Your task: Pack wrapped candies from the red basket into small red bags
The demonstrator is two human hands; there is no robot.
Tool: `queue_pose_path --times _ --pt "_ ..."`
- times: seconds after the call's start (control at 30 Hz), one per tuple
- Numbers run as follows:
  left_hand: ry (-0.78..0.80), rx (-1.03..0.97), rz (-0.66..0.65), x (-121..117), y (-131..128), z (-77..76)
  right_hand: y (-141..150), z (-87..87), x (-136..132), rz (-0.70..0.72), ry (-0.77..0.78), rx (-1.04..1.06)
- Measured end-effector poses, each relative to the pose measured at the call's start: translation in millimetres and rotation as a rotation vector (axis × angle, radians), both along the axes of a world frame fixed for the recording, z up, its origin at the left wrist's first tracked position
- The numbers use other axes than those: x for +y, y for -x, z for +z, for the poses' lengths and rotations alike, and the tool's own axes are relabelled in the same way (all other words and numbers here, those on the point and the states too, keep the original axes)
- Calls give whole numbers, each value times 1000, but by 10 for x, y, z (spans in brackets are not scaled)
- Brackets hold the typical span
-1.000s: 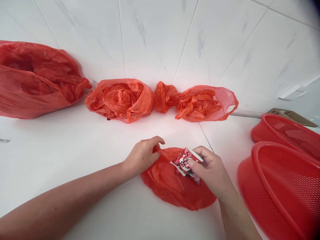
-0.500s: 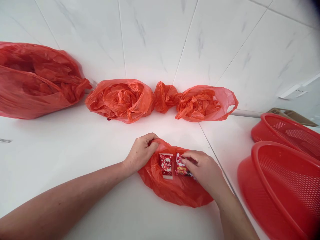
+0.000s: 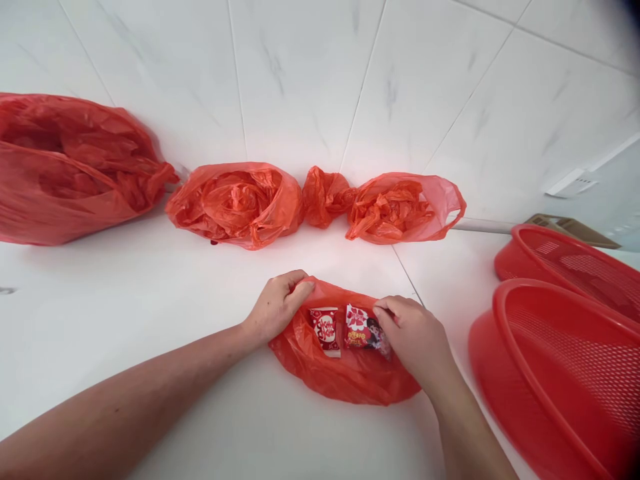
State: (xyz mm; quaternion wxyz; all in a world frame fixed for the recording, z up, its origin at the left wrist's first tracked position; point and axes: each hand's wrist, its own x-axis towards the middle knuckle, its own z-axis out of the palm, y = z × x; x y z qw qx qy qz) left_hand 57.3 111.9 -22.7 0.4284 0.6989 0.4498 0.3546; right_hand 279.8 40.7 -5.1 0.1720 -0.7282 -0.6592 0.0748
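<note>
A red plastic bag (image 3: 345,377) lies flat on the white surface in front of me, its mouth held apart. My left hand (image 3: 277,308) grips the bag's upper edge. Inside the opening sit a red-and-white carton (image 3: 325,331) and a shiny red snack packet (image 3: 359,328), side by side. My right hand (image 3: 410,335) is at the packet's right end, its fingers pinching that end and hiding part of it. The lower part of the carton is tucked into the bag.
Several crumpled red plastic bags (image 3: 235,207) lie in a row along the white marble-patterned wall (image 3: 300,80). Two red mesh baskets (image 3: 550,380) stand at the right, with a white pipe (image 3: 483,225) and a brown flat piece (image 3: 565,228) behind them.
The bag's mouth has been pulled open and its edge drawn up by my left hand. The carton now shows inside the bag, and the snack packet lies beside it, held by my right hand.
</note>
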Motion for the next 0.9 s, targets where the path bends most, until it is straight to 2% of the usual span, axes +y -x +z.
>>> queue_pose_path --times 0.2,0.33,0.4,0.53,0.6,0.67,0.77,0.83,0.9 --pt "28 25 15 2 7 -49 -153 -83 28 59 89 -62" --pt "26 54 31 2 17 -66 -193 -127 74 -50 28 -58" --pt "17 62 32 5 21 -55 -196 -144 106 -122 -106 0" --pt "-54 91 70 24 35 -8 -199 -150 138 -160 -563 178" --pt "-100 106 87 26 49 37 -196 -124 116 -160 -661 205" --pt "-219 112 128 4 61 111 -178 -75 74 -143 -616 256" --pt "-644 109 142 -92 50 272 -113 23 8 -7 -377 365" --pt "-870 142 -46 -187 0 375 -58 77 -20 99 -220 373" --pt "-877 301 -356 -277 -82 431 -17 94 -30 178 -133 327"
